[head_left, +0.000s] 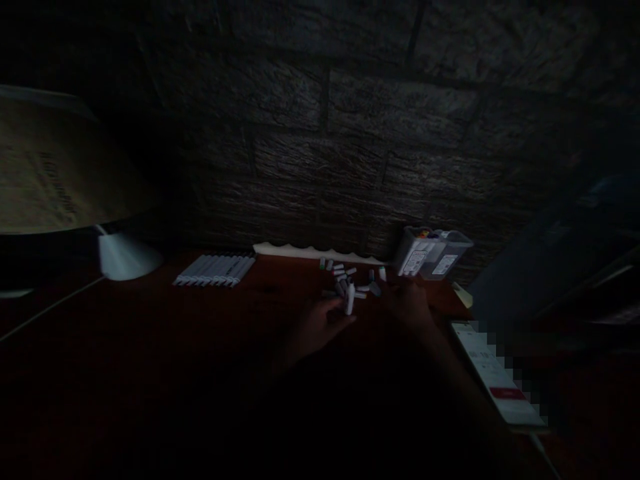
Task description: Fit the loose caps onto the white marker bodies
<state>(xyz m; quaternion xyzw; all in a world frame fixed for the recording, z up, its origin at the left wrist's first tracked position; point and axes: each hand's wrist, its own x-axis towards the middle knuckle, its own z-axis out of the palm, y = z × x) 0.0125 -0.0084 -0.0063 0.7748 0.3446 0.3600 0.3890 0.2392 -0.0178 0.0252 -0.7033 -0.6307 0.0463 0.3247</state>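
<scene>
On the counter (pixel 273 283), loose pieces (pixel 343 287) lie before the wall (pixel 350 133), the left hand (pixel 317 325) in front. Left of these, markers (pixel 217 270) lie side by side; farther left stands the lamp (pixel 123 257). Rightward stand boxes (pixel 425 263), with the tablet (pixel 487 370) nearer the front.

White marker (pixel 349 301), probably uncapped, near upright; pale caps (pixel 339 267) scattered behind.

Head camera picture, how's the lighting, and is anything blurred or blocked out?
Head view: very dim, the near tabletop fading almost to black; head view: left hand and right hand look murky, while the white piece and row of pale pens stand out; head view: print on the plastic box is too soft to read, and blocky pixelation covers the right edge of the pale panel.
</scene>
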